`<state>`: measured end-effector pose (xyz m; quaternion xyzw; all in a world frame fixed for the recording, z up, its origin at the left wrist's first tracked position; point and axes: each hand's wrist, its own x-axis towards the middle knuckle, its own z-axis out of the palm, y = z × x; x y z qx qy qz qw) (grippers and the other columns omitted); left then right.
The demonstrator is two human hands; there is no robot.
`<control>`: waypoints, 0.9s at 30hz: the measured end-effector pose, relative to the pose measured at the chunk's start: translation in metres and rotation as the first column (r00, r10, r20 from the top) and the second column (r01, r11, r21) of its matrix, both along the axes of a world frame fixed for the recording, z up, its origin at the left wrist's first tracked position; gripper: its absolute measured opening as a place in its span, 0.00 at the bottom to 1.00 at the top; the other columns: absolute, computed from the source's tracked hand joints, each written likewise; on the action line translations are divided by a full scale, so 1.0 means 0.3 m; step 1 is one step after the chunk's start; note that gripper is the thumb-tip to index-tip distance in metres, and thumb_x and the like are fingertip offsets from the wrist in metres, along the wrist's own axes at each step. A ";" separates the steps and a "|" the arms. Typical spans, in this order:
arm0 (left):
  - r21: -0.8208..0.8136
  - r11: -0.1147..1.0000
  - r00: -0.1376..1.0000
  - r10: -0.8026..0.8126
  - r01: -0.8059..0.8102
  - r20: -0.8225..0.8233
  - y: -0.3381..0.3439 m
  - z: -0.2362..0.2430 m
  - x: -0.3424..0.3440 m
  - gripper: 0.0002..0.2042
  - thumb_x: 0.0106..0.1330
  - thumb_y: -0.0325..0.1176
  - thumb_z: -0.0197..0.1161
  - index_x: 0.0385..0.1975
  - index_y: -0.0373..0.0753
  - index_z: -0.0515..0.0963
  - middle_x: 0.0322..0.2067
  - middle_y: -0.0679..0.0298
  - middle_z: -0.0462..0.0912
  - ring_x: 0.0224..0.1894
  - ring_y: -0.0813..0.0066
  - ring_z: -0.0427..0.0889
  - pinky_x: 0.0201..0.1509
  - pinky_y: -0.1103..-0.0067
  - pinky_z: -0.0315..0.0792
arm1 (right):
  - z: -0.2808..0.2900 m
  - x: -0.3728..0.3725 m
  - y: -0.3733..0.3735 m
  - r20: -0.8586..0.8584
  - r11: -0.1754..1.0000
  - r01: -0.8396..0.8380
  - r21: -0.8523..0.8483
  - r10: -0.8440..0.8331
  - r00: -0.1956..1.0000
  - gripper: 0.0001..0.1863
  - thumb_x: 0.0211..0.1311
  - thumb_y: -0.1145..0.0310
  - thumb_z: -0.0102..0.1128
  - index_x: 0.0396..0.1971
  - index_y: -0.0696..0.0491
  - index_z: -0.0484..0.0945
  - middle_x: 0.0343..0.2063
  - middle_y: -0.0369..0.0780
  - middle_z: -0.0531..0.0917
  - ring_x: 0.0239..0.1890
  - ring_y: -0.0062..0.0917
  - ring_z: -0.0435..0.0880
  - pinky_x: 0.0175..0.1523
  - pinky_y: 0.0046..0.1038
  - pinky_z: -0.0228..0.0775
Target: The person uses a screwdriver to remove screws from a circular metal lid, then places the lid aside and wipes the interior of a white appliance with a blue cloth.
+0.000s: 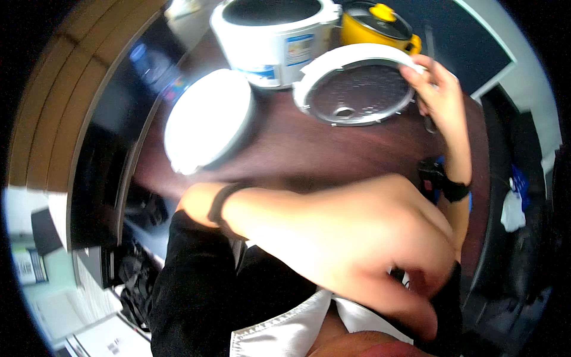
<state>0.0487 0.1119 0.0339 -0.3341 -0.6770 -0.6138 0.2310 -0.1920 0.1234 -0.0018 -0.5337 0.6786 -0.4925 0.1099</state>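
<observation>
My right hand [440,95], with a dark band at its wrist, grips the right rim of a round white lid [357,52]. The lid is tilted so that its dark metal underside faces me, showing many small bumps and a round fitting. Close to the camera and blurred, my left hand [380,250] is raised in front of my chest with its fingers curled in. A small black and white patch shows in the gap between them; whether it is held or lies behind cannot be made out. Left of the lid, a white oval piece [208,122] lies on the brown table [297,146].
A large white open-topped cooker body [256,47] with blue labels stands at the far side. Beside it is a yellow pot [357,35] with a glass lid. A clear bottle [151,68] is at the far left. Something black and blue [433,172] lies by my right forearm.
</observation>
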 end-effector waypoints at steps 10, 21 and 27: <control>-0.050 0.992 0.992 -0.110 0.114 0.067 -0.042 0.031 0.042 0.16 0.55 0.43 0.66 0.17 0.35 0.79 0.16 0.61 0.78 0.21 0.64 0.79 0.25 0.74 0.68 | 0.007 0.010 0.020 -0.011 0.998 0.066 0.004 -0.066 0.998 0.19 0.62 0.60 0.64 0.47 0.57 0.77 0.15 0.26 0.70 0.11 0.07 0.63 0.15 0.12 0.52; -0.182 0.982 0.997 -0.045 0.055 0.056 -0.071 0.036 0.046 0.16 0.50 0.43 0.68 0.15 0.35 0.78 0.14 0.63 0.78 0.18 0.66 0.78 0.22 0.75 0.67 | 0.015 -0.009 0.034 -0.045 0.994 0.096 0.044 -0.094 0.995 0.18 0.62 0.61 0.64 0.48 0.56 0.77 0.14 0.26 0.70 0.11 0.07 0.64 0.15 0.12 0.52; -0.189 0.982 0.998 -0.019 0.030 0.061 -0.084 0.030 0.037 0.16 0.51 0.45 0.65 0.15 0.37 0.78 0.14 0.62 0.77 0.19 0.64 0.78 0.23 0.73 0.68 | -0.002 0.007 -0.008 -0.005 0.999 -0.025 0.022 0.025 1.000 0.18 0.62 0.61 0.64 0.47 0.55 0.77 0.14 0.25 0.69 0.10 0.07 0.63 0.15 0.13 0.51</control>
